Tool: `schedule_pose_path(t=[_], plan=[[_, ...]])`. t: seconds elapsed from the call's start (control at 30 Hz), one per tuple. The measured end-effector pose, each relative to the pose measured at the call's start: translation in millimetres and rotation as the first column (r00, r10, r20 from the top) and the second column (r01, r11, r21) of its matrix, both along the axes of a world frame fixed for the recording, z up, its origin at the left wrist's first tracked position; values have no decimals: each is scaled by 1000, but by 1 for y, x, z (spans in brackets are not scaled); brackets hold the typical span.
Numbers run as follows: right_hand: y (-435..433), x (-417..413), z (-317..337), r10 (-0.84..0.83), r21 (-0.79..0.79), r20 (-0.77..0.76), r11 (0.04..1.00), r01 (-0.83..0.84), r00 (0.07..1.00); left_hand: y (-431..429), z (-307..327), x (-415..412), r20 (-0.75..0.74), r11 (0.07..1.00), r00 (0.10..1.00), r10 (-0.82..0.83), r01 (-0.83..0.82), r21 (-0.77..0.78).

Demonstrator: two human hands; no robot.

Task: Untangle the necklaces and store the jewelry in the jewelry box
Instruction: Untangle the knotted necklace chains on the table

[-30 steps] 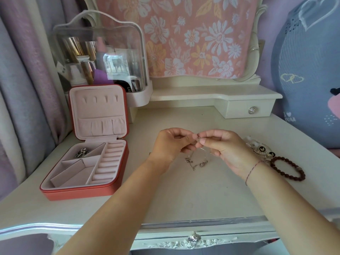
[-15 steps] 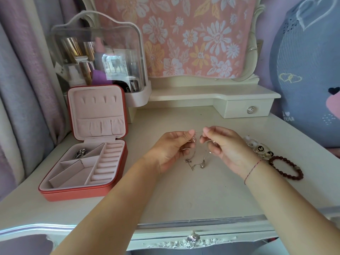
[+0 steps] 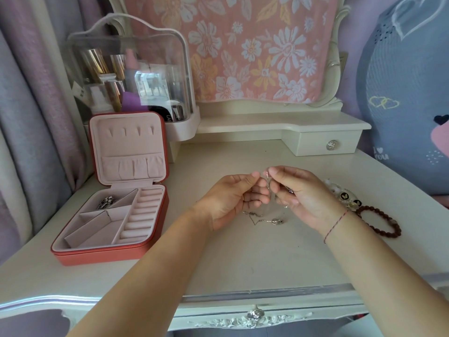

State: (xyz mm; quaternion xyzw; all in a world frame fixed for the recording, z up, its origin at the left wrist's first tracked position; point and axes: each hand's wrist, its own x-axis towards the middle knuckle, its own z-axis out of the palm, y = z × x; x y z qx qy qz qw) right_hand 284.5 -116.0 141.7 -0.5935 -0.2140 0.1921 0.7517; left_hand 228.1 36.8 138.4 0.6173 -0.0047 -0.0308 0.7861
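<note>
Hands are meeting fingertip to fingertip just right of the jewelry box (image 3: 97,257), the left hand (image 3: 233,198) and the right hand (image 3: 301,193) each pinching thin silver chain between thumb and fingers. The necklaces (image 3: 267,216) are hanging from those pinches in a loose snarl, their lower loops and a small round pendant (image 3: 277,221) lying on the dressing table (image 3: 243,259) directly beneath the hands. The jewelry box, red outside and pale pink inside, is sitting open with its lid standing upright at the back; a silver piece (image 3: 106,202) is lying in its rear left compartment, and ring rolls are lining its right side. Well to the right of the box, beyond the right hand, a dark beaded bracelet (image 3: 379,222) is lying flat on the table, with a pale cluster of jewelry (image 3: 343,194) bearing black butterfly discs just beside it; whether the two are touching is unclear. Behind the box, a clear cosmetics case (image 3: 126,69) is standing with bottles inside. A red string (image 3: 336,226) is circling the right wrist.
</note>
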Motion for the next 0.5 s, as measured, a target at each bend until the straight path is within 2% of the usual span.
schedule_pose_path(t=[0.2,0.37,0.5], plan=[[-1,2,0,31,5,34,999,-31,999,-1,-1,0,67,988,998,-12,1,157],[-1,2,-1,7,13,38,1000,-8,999,0,-7,3,94,949,995,43,-71,308],[0,2,0,-32,4,48,999,32,998,0,-6,2,115,958,992,48,-78,275]])
